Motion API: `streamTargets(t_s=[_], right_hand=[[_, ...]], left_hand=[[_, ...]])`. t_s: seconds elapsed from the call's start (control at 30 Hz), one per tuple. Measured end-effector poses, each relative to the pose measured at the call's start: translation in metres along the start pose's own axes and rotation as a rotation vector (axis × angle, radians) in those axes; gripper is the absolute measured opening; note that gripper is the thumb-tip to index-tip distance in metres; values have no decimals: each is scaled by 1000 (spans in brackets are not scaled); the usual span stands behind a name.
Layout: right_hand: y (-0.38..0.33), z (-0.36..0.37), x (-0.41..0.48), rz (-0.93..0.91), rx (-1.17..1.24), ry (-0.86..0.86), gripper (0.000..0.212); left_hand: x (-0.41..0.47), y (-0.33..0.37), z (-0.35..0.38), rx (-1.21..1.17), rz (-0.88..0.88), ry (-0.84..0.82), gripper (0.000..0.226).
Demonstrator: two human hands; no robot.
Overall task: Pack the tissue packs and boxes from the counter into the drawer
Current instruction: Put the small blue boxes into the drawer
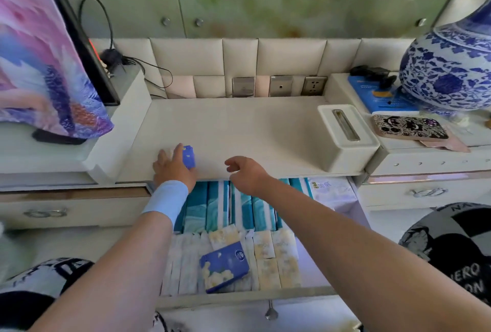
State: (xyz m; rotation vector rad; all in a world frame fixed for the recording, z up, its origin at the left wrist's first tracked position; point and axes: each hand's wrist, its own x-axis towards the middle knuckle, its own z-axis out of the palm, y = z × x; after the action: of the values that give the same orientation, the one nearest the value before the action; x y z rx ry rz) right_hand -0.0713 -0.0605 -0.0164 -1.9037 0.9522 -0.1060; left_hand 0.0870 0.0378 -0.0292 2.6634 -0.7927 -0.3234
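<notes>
Blue tissue pack (188,157): on edge at tabletop (239,124) front, long axis front-to-back, gripped by left hand (172,167). Right hand (244,172) empty, loosely curled, just beside. Drawer (239,293) open directly below.

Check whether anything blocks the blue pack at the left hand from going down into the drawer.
Nothing visible does. The left hand grips the blue pack at the counter edge, just above the open drawer. The right hand hovers beside it, apart and empty. The drawer is nearly full; a second pack lies on the rows.
</notes>
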Motion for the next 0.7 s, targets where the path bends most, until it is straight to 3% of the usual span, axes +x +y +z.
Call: streamTargets(t_s=[0.07,0.2,0.33,0.53,0.7], right_hand=[[-12,9,10,-4,-24,-61,57],[-20,24,21,87,119,-173,69],[-10,29,18,126,240,-155,68],[16,10,-9,193,279,-141,57],[34,9,-50,105,-73,-197,36]], left_hand=[[10,-7,2,-93,-37,-101,65],[5,-2,6,-252,54,-177,52],[-7,13,7,-234,51,-247,39],[-27,23,17,-410,4,-277,70],[-49,34,23,-430,105,-361,97]])
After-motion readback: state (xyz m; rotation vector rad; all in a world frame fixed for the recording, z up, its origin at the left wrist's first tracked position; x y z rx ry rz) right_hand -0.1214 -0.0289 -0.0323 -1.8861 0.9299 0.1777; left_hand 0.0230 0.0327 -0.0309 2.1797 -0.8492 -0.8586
